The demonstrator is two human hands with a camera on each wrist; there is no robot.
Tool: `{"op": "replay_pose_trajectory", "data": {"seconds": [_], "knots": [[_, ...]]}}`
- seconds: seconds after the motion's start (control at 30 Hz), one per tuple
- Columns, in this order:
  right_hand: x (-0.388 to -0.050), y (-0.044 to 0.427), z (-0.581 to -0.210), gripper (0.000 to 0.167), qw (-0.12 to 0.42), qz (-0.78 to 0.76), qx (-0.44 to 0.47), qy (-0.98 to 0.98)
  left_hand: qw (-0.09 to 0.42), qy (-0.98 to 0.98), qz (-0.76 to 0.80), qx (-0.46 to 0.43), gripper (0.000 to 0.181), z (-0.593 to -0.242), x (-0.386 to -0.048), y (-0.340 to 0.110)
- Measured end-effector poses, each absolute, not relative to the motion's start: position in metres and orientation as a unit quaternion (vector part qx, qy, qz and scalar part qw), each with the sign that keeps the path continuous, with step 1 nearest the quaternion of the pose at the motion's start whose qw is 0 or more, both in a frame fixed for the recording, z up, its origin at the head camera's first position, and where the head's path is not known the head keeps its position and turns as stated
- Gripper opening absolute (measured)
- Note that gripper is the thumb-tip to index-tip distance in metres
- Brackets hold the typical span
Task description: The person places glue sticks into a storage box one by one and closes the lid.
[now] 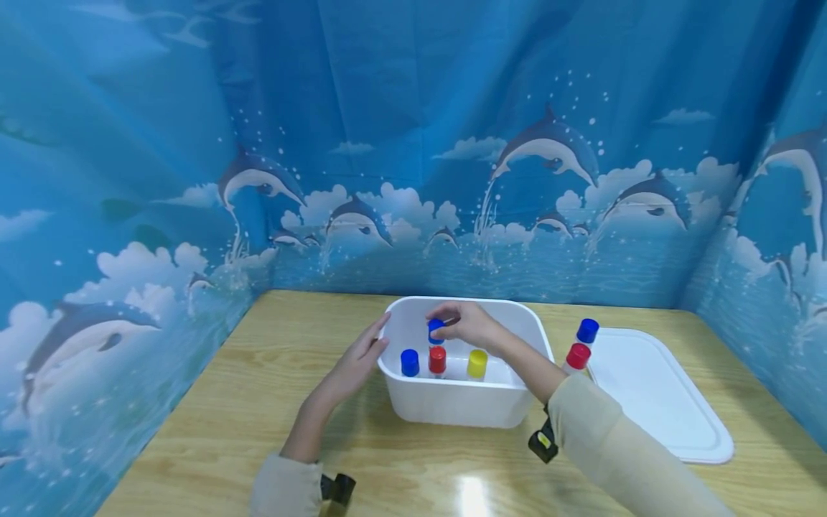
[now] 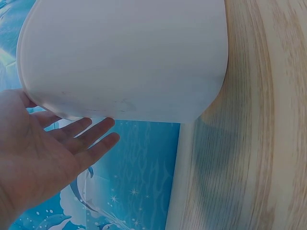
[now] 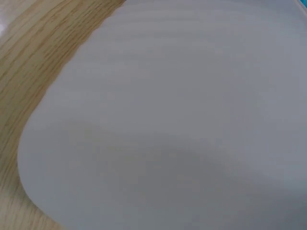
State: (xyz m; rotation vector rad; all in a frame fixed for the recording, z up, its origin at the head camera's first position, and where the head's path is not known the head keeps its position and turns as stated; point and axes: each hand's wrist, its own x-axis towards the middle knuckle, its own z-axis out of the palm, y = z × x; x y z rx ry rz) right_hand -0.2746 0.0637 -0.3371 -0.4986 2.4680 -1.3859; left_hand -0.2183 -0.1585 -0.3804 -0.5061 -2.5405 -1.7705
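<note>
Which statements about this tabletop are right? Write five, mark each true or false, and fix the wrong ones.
1. The right hand pinches a blue-capped bottle. True.
2. The yellow-capped bottle is outside the white bin. False: the yellow-capped bottle is inside.
3. A flat white lid lies right of the bin. True.
4. The left hand holds a bottle. False: the left hand touches the bin's wall.
5. An outer red-capped bottle stands outside the bin. True.

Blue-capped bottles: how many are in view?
3: one bottle in the right hand, another bottle near left in the white bin, a third bottle right of the bin, by the white lid. The bin's wall may hide more.
</note>
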Motion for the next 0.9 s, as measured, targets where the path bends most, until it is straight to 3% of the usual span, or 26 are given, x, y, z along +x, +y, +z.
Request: {"op": "replay_pose_trajectory", "data": {"seconds": [0.4, 0.9], "knots": [[-0.27, 0.069, -0.329, 0.036, 0.15, -0.454, -0.219, 0.85, 0.019, -0.814, -0.555, -0.17, 0.047, -0.384, -0.22, -0.159], [-0.234, 0.144, -0.284, 0.04, 0.033, -0.487, -0.199, 0.85, 0.015, -0.815, -0.555, -0.164, 0.048, -0.383, -0.219, -0.159]]}}
